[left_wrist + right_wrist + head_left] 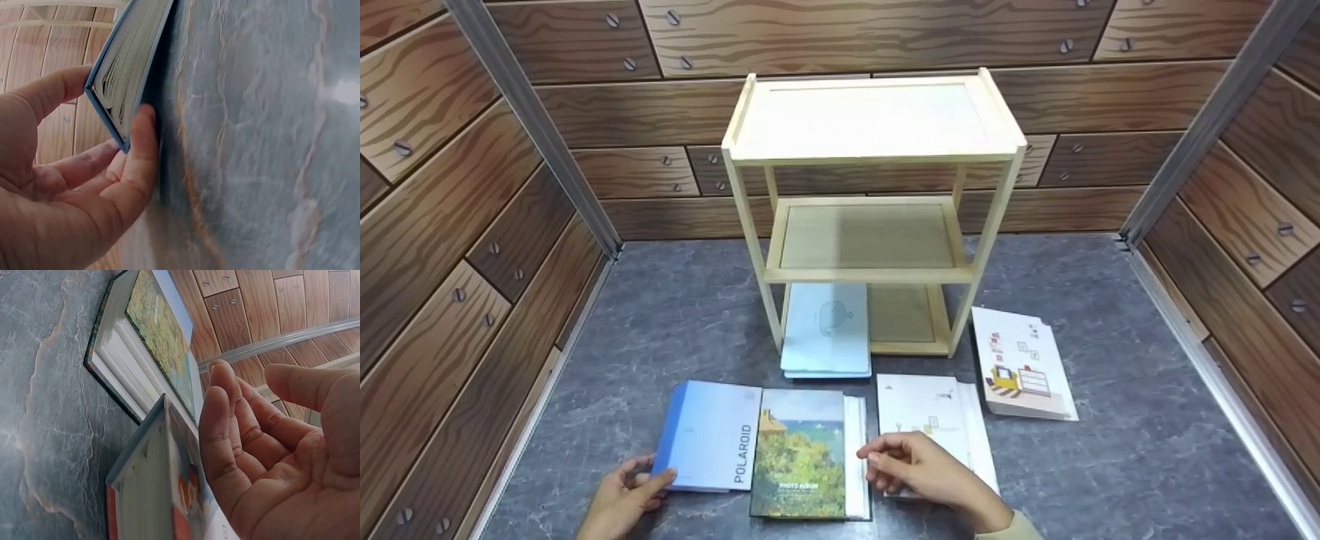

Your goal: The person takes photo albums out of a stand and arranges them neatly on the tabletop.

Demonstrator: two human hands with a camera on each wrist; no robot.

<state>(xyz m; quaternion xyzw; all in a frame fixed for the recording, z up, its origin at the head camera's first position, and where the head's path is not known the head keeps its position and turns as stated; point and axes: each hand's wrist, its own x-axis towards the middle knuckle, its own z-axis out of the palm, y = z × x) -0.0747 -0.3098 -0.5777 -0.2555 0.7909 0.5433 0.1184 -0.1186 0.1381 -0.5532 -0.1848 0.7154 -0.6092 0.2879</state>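
My left hand [622, 491] pinches the lower left corner of a blue photo album [709, 435] marked POLAROID. In the left wrist view, thumb and fingers lie on opposite covers, and the page edges [126, 67] show between them. Beside it lies a photo album with a painted landscape cover [801, 457]. My right hand [919, 466], fingers loosely bent and holding nothing, hovers between that album and a white-covered album [916, 397], partly hiding the latter. In the right wrist view the palm [281, 495] is bare, with the landscape album [160, 332] beyond the fingertips.
A three-tier wooden shelf [870, 275] stands behind the albums. On the left of its bottom tier are light blue albums [825, 330], jutting past the front edge. Another white illustrated album [1020, 360] lies right of the shelf. Wood-patterned walls [840, 112] enclose the dark marbled surface [1147, 450].
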